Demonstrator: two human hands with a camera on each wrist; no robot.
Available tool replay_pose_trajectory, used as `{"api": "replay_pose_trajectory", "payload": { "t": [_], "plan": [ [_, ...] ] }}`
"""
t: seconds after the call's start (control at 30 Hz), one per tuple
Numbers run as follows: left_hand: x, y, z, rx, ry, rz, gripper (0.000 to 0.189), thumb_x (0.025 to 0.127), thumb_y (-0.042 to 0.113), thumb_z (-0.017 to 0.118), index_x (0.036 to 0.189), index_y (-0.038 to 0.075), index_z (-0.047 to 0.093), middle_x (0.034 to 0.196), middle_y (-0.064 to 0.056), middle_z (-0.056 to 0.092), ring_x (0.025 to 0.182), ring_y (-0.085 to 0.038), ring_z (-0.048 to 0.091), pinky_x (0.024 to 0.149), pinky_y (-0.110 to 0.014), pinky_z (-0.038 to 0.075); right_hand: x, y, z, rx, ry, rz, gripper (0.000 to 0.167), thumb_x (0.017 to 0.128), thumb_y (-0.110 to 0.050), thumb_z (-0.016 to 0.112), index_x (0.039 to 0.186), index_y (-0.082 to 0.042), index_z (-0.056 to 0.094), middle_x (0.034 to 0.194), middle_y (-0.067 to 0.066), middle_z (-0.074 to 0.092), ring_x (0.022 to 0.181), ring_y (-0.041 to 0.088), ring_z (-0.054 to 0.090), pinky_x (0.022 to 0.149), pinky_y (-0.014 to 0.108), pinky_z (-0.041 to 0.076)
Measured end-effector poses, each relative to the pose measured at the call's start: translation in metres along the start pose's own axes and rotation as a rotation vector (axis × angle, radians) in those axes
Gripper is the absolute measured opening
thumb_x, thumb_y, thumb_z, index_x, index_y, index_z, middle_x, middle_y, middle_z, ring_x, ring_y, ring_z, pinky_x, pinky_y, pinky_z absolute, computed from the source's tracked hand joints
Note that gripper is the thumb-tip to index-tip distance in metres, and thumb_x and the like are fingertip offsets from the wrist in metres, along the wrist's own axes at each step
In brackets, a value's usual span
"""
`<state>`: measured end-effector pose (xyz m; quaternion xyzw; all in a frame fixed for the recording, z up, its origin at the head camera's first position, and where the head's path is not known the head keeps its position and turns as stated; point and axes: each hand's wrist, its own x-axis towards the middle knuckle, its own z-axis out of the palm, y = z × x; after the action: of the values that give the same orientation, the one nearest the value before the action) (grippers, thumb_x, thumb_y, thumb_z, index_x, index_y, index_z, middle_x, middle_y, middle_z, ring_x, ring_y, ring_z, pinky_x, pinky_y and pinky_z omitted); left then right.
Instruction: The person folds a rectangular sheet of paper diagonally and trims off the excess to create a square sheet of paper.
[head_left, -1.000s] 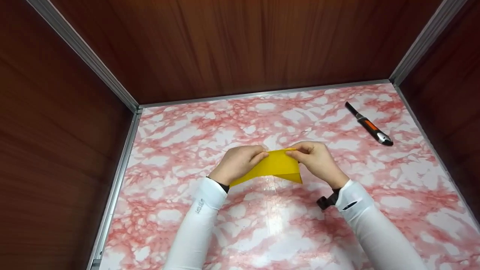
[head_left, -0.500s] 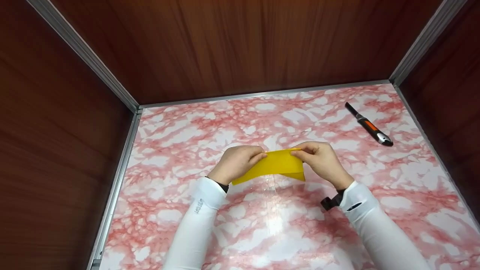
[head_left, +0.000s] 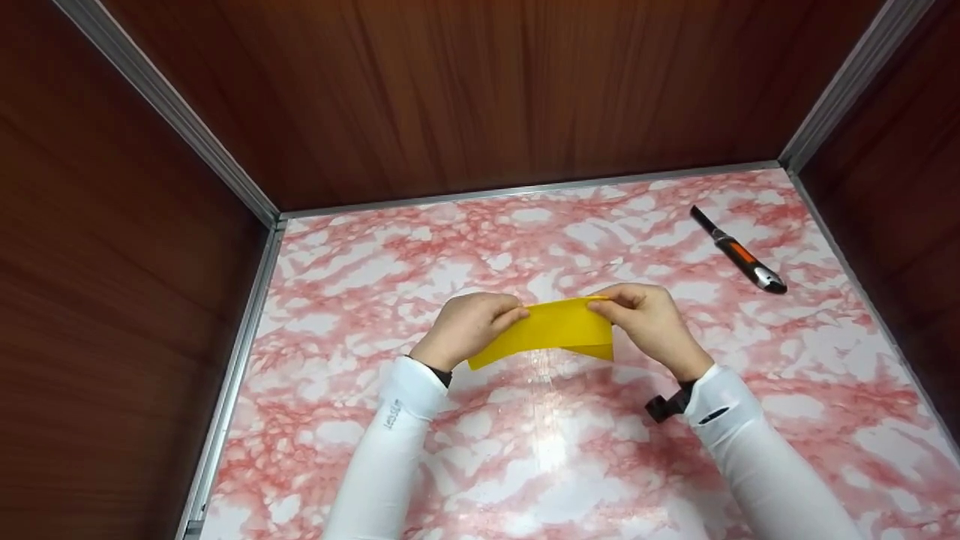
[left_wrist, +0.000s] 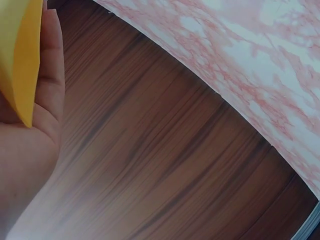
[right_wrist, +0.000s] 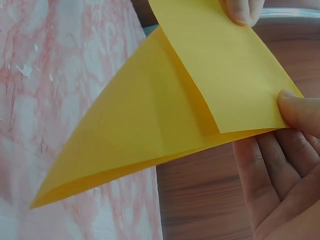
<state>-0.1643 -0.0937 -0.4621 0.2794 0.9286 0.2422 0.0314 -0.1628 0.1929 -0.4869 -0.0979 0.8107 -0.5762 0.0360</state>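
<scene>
One yellow sheet of paper [head_left: 551, 326], doubled over, is held up off the bench [head_left: 360, 315] near the middle, stretched between the left hand [head_left: 466, 324] and the right hand [head_left: 651, 322]. Both pinch its far edge, thumbs on the near face and fingers behind: the left toward one end of the fold, the right at the other corner. From the right wrist, the front flap lies at an angle over a larger layer, which tapers to a point well beyond it; the two layers stand apart along the flap's edge. From the left wrist, a corner of the sheet hangs in front of the palm (most of that hand's grip is out of frame there). White sleeves [head_left: 390, 450] cover both forearms, the left one with dark lettering near the cuff, and a small black device [head_left: 664, 407] sits at the right wrist. A utility knife [head_left: 739, 251] with a black and orange handle lies at the far right of the bench, well apart from the sheet. Reddish-brown wooden panels [head_left: 480, 97] rise along three sides, edged by metal strips [head_left: 525, 189], and the bench top is marbled pink and white.
</scene>
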Motion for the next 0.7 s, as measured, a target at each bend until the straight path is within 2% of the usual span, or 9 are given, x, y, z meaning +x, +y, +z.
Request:
{"api": "replay_pose_trajectory", "payload": {
  "t": [0.23,0.33,0.47,0.57,0.7],
  "plan": [
    [-0.004,-0.004,0.001,-0.034,-0.006,-0.011,0.029,0.099,0.045,0.050,0.086,0.023,0.065,0.065,0.009,0.047,0.060,-0.008,0.043,0.064,-0.028,0.039,-0.002,0.001,-0.006,-0.042,0.020,-0.001,0.019,0.091,-0.025,0.070,0.101,-0.010,0.077,0.095,0.005,0.073,0.085,0.025,0.063,0.072,0.028,0.052],
    [-0.005,-0.006,0.001,-0.040,-0.003,-0.003,0.029,0.099,0.045,0.050,0.089,0.024,0.067,0.068,0.011,0.051,0.061,-0.008,0.046,0.065,-0.028,0.041,-0.003,0.002,-0.008,-0.057,0.009,0.006,0.022,0.091,-0.031,0.070,0.101,-0.014,0.077,0.096,0.001,0.073,0.086,0.022,0.064,0.073,0.029,0.052],
    [-0.008,-0.009,0.000,-0.064,0.008,-0.028,0.029,0.099,0.045,0.050,0.093,0.025,0.070,0.077,0.014,0.059,0.067,-0.007,0.051,0.070,-0.028,0.045,-0.004,0.004,-0.012,-0.039,0.032,0.015,0.026,0.087,-0.039,0.072,0.099,-0.017,0.078,0.094,0.000,0.074,0.085,0.020,0.064,0.074,0.032,0.054],
    [-0.009,-0.010,-0.001,-0.078,0.005,-0.043,0.030,0.099,0.046,0.050,0.096,0.025,0.072,0.081,0.014,0.062,0.071,-0.007,0.053,0.074,-0.029,0.046,-0.005,0.005,-0.015,-0.026,0.051,0.002,0.027,0.086,-0.040,0.073,0.098,-0.016,0.078,0.093,0.001,0.074,0.083,0.021,0.065,0.072,0.032,0.054],
    [-0.011,-0.011,-0.001,-0.098,-0.001,-0.047,0.030,0.099,0.046,0.050,0.095,0.026,0.071,0.079,0.013,0.062,0.069,-0.008,0.054,0.073,-0.029,0.047,-0.006,0.005,-0.016,-0.038,0.054,-0.013,0.027,0.086,-0.041,0.073,0.099,-0.018,0.078,0.095,0.000,0.074,0.083,0.020,0.064,0.070,0.028,0.053]
  ]
}}
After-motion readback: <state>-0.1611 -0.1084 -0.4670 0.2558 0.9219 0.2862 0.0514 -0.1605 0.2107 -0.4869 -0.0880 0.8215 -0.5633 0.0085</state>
